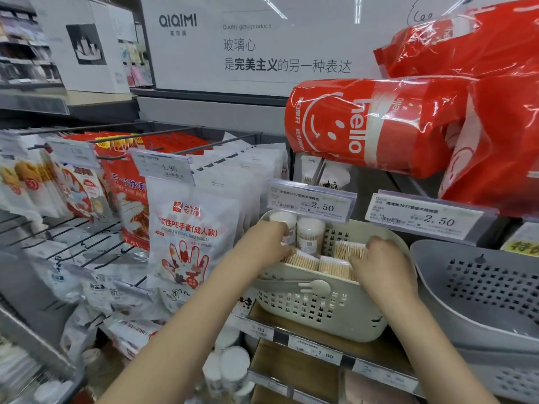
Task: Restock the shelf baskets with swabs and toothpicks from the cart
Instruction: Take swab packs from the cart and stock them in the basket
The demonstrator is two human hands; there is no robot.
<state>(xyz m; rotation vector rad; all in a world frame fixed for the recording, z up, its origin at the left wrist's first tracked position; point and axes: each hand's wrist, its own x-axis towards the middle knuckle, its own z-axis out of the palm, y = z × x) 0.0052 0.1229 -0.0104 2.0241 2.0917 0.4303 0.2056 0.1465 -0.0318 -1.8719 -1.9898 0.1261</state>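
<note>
A cream perforated shelf basket stands on the wooden shelf at centre. Inside it lie clear flat boxes of toothpicks in front, with round tubs of swabs standing upright behind them. My left hand reaches into the basket's left side, its fingers curled around the leftmost box and touching a tub. My right hand is in the right side, fingers curled over a box of toothpicks. The cart is out of view.
A grey perforated basket stands to the right. Price tags hang just above the cream basket. Red "hello" packs overhang from the shelf above. Glove packets hang on hooks at left. More round tubs sit on the lower shelf.
</note>
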